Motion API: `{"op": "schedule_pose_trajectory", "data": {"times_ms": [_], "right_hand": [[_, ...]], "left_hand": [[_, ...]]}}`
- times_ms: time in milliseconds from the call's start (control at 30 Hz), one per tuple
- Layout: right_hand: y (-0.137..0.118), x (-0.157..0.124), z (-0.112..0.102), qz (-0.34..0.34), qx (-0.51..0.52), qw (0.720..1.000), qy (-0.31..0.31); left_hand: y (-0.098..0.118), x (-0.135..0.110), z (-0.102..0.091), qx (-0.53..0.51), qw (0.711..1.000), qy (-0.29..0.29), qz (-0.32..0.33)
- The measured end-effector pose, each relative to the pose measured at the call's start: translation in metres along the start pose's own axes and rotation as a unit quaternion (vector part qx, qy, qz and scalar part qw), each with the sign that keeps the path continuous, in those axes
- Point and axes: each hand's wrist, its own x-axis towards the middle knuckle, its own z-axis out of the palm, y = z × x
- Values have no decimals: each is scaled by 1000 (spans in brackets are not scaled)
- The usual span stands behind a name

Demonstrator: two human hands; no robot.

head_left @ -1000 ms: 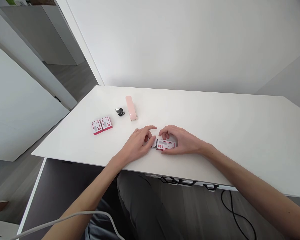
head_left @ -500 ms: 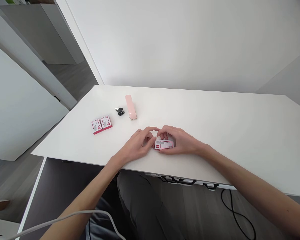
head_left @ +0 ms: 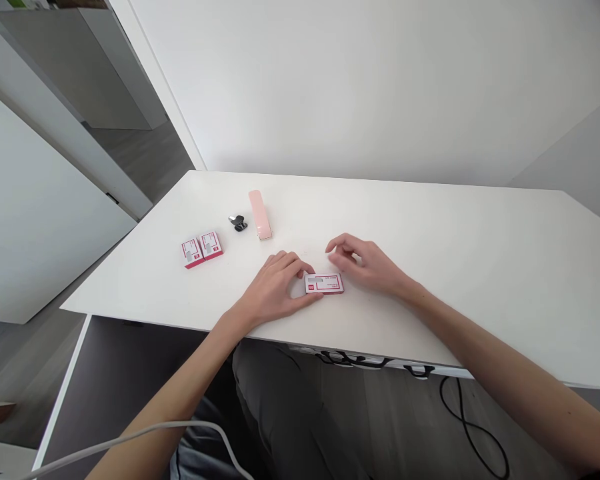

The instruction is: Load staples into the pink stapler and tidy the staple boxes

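A small white-and-red staple box (head_left: pixel 325 284) lies flat on the white table in front of me. My left hand (head_left: pixel 283 285) holds it at its left end, the thumb along the near edge and the fingers at the far left corner. Just right of the box and a little behind it, my right hand (head_left: pixel 363 261) hovers with loosely bent fingers, apart from the box and with nothing visible in them. Two similar boxes, a left one (head_left: pixel 193 253) and a right one (head_left: pixel 211 245), stand side by side farther left.
A pink stapler (head_left: pixel 261 215) lies toward the back of the table (head_left: pixel 445 260). Left of it sits a small black staple remover (head_left: pixel 239 223) with a shiny metal part. A white wall (head_left: pixel 340 87) rises behind. A pale cable (head_left: pixel 145 430) crosses my left forearm.
My right hand has let go of the box and moved up and right. The left hand has come onto the box's left end. The box has shifted slightly.
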Motion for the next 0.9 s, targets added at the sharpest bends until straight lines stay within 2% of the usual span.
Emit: {"op": "schedule_pose_trajectory", "data": {"times_ms": [67,133,233,467,667,767,900], "right_hand": [[1,0,-1,58,6,998,11],[3,-1,-1,78,7,997,-2],[4,-1,2,61,-4,998,-24],[2,-1,3,55,-8,998,-33],[6,-1,1,69,2,998,-12],[7,-1,1,76,7,997,3],[7,-1,1,80,17,997,6]], "left_hand": [[-2,-1,1,0,1000,5,1],[-3,-1,2,0,1000,9,2],[-4,-2,2,-1,1000,12,5],[-6,-2,3,-7,1000,8,9],[-6,-3,3,-11,1000,16,4],[-8,-9,-1,2,999,42,-13],[-19,-30,-18,43,989,118,-77]]}}
